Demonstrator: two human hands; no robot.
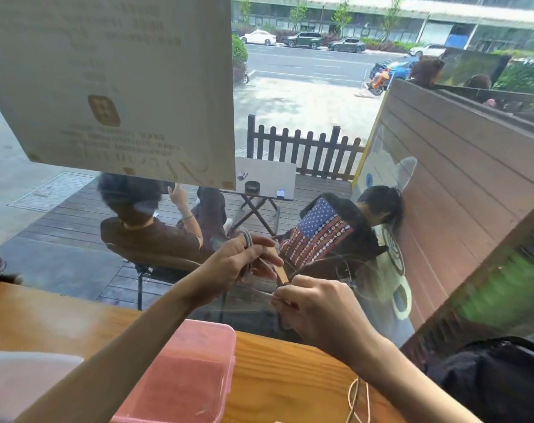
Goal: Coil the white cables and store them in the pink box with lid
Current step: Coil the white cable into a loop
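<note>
Head view: coiling underway. Left hand (244, 257) grips white cable loops (248, 239); right hand (317, 309) pinches the free strand. Next, wind on, then drop into pink box (192, 374) below both hands

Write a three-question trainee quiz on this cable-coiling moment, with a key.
1. True or false: the pink box sits on the wooden table with its lid on.
2. Which hand has cable loops wrapped around its fingers? A) left hand B) right hand
3. Fill in: a loose white cable lies on the table to the ____ of the box.

Key: 1 true; 2 A; 3 right.
</note>
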